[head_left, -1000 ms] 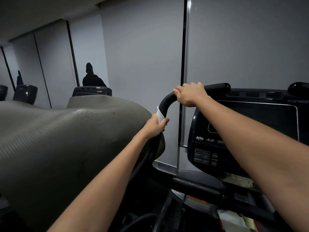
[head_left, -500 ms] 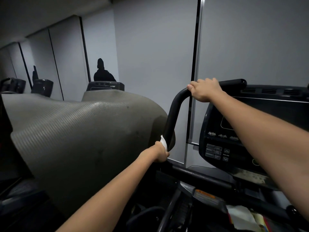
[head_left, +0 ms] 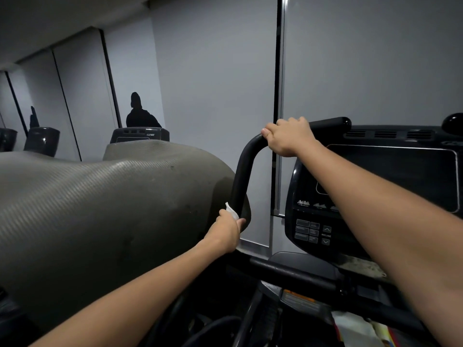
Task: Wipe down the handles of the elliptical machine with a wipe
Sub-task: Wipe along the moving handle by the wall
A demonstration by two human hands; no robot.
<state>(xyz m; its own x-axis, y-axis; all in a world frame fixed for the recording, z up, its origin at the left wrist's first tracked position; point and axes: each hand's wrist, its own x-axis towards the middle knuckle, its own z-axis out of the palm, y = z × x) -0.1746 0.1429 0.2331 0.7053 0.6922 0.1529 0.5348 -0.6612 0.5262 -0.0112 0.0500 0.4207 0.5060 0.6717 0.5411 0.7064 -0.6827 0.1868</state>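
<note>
The elliptical's left handle (head_left: 244, 171) is a black bent bar that rises upright, then turns right along the top. My left hand (head_left: 226, 234) grips the lower upright part with a white wipe (head_left: 231, 212) wrapped against the bar; a corner of the wipe sticks out above my fingers. My right hand (head_left: 286, 139) grips the top horizontal stretch just past the bend. The rounded tip of a second handle (head_left: 452, 122) shows at the far right.
The black console (head_left: 350, 196) with a dark screen and incline buttons sits right of the handle. A grey ribbed mat (head_left: 100, 209) is draped over something at left. More machines (head_left: 140, 136) line the grey wall behind. A black crossbar (head_left: 295, 272) runs below.
My left hand slid the wipe down the upright part of the handle from near the bend to its lower end. My right hand stayed on the top bar.
</note>
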